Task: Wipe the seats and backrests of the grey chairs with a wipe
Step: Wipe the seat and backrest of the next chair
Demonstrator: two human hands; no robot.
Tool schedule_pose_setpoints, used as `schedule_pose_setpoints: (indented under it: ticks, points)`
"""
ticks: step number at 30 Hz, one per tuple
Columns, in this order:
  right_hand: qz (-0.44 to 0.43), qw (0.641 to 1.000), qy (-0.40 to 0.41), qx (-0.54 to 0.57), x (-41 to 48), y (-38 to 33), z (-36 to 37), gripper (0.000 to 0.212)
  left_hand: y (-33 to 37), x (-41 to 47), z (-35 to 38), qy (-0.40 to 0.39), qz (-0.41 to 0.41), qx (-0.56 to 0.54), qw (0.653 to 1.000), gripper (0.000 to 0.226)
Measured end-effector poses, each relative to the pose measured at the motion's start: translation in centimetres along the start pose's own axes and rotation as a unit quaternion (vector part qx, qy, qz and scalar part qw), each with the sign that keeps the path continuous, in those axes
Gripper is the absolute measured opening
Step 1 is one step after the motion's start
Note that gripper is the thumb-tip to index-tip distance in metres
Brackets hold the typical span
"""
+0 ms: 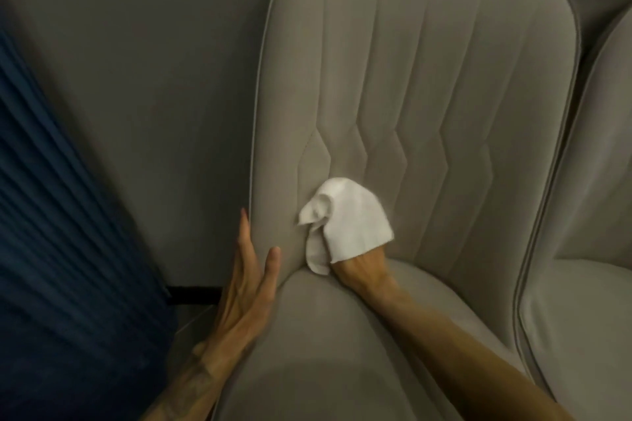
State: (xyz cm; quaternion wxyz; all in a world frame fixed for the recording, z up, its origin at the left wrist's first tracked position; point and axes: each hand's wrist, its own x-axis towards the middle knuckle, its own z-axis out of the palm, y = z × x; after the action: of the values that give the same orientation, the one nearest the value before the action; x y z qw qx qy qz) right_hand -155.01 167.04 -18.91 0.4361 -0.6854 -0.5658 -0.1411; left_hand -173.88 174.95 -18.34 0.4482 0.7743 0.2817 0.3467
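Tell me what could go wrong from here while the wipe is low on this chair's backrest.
1. The wipe is bunched over the right hand, so it may cover little of the backrest.
2. The stitched grooves could be skipped by flat strokes.
3. The left hand only rests open on the backrest's edge, so a hard push might shift the chair.

Two grey chairs (pixel 410 79) (pixel 588 215), one wipe (pixel 345 215), two hands (pixel 246 284) (pixel 362 270).

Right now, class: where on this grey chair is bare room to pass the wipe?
Free: the backrest above the wipe, and the seat between the forearms. Crowded: the lower left edge, with the left hand beside the right hand.
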Motion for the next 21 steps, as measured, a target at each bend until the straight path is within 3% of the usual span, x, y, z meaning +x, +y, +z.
schedule_pose_setpoints:
  ticks: [1, 3, 6, 8, 12, 16, 21]
  points:
    - [-0.029, 0.999, 0.038, 0.015, 0.6, -0.7, 1.0, 0.038, 0.1, 0.0, 0.2, 0.001, -0.002, 0.015, 1.000, 0.076]
    - [-0.023, 0.995, 0.090, -0.021, 0.6, -0.9, 1.3, 0.066, 0.0, -0.2, 0.5, -0.009, -0.009, 0.013, 1.000, 0.077]
    - [0.043, 0.994, 0.094, -0.037, -0.1, 0.3, -0.2, 0.053, -0.7, 0.0, 0.1, -0.008, -0.003, 0.018, 1.000, 0.078]
    - [0.096, 0.983, 0.109, -0.115, -1.1, 2.3, -1.8, 0.070, -0.9, 0.0, 0.1, -0.011, -0.004, 0.017, 1.000, 0.079]
    - [0.190, 0.951, 0.230, -0.079, -1.5, 4.1, -7.1, 0.074, -1.6, 0.2, 0.4, -0.003, 0.001, 0.016, 1.000, 0.079]
    - [0.172, 0.942, 0.233, -0.172, -2.7, 5.2, -11.8, 0.066, -2.1, 0.3, 0.3, -0.006, 0.010, 0.011, 1.000, 0.081]
    - [0.199, 0.931, 0.222, -0.210, -0.9, 6.3, -16.6, 0.063, -2.2, 0.3, 0.5, -0.007, 0.008, 0.009, 1.000, 0.080]
